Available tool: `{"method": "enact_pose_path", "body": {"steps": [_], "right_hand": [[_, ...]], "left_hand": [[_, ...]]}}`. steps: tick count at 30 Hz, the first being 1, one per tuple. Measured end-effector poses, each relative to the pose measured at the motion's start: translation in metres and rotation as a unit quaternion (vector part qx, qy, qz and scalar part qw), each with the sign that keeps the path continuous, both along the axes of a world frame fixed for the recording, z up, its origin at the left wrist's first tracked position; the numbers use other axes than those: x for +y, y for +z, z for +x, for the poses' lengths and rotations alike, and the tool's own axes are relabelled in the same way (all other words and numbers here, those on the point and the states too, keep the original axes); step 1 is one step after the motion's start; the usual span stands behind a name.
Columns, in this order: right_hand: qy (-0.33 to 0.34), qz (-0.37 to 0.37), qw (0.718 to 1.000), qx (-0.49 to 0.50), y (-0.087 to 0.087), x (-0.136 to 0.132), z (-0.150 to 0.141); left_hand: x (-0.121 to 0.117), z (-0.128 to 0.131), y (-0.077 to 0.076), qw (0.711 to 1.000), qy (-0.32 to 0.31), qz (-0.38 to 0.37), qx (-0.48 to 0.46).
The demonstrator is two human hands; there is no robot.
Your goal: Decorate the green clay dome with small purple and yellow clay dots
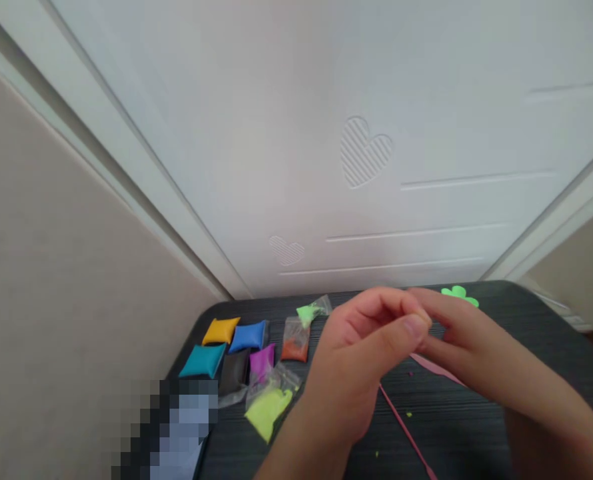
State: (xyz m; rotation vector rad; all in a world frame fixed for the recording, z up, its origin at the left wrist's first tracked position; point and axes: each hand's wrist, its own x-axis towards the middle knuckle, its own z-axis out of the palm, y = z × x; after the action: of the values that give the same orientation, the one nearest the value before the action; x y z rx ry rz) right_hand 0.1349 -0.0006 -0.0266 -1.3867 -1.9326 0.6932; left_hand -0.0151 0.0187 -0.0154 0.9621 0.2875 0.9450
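While my left hand (349, 363) curls narrow by the right hand (459, 327), whose fingers are mostly hidden, I cannot tell whether either holds anything; the stick (402, 425) lies below, well in from the counter's (456, 433) far edge; I judge it light, stiff, best taken mid-shaft.

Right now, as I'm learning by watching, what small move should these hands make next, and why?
Perhaps ease apart slightly for a look: the left hand and right hand are cupped close together, fingertips hiding anything between them, while the thin pink tool lies on the dark table.
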Motion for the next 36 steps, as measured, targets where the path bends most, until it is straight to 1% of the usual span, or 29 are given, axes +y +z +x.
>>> {"method": "enact_pose_path", "body": {"steps": [2, 5, 8, 12, 16, 21, 24, 28, 33, 36], "right_hand": [[-0.039, 0.076, 0.994, 0.069, 0.006, -0.008, -0.001], [-0.084, 0.173, 0.970, 0.146, 0.012, -0.021, -0.005], [-0.078, 0.204, 0.961, 0.167, 0.015, -0.030, -0.006], [-0.053, 0.213, 0.959, 0.181, 0.017, -0.031, -0.006], [-0.058, 0.227, 0.957, 0.171, 0.017, -0.026, -0.005], [-0.068, 0.229, 0.957, 0.167, 0.017, -0.026, -0.004], [-0.091, 0.244, 0.948, 0.184, 0.015, -0.027, -0.006], [-0.123, 0.251, 0.936, 0.213, 0.013, -0.026, -0.011], [-0.121, 0.240, 0.943, 0.196, 0.013, -0.025, -0.010], [-0.109, 0.227, 0.951, 0.178, 0.011, -0.025, -0.007]], "left_hand": [[-0.002, 0.000, 0.001, 1.000, -0.011, -0.002, 0.001], [-0.002, -0.002, 0.004, 1.000, -0.021, -0.001, 0.006], [-0.002, -0.003, 0.006, 1.000, -0.024, -0.001, 0.001], [-0.003, -0.002, 0.006, 0.999, -0.031, -0.004, 0.007], [-0.003, 0.001, 0.004, 1.000, -0.030, -0.001, 0.003], [-0.003, 0.002, 0.003, 1.000, -0.012, 0.020, 0.010], [-0.003, 0.002, 0.002, 0.999, -0.007, 0.026, 0.020], [-0.001, 0.003, 0.000, 0.999, -0.016, 0.016, 0.023], [-0.001, 0.004, -0.001, 0.999, -0.016, 0.005, 0.029], [-0.001, 0.003, -0.002, 1.000, -0.003, -0.009, 0.029]]}}
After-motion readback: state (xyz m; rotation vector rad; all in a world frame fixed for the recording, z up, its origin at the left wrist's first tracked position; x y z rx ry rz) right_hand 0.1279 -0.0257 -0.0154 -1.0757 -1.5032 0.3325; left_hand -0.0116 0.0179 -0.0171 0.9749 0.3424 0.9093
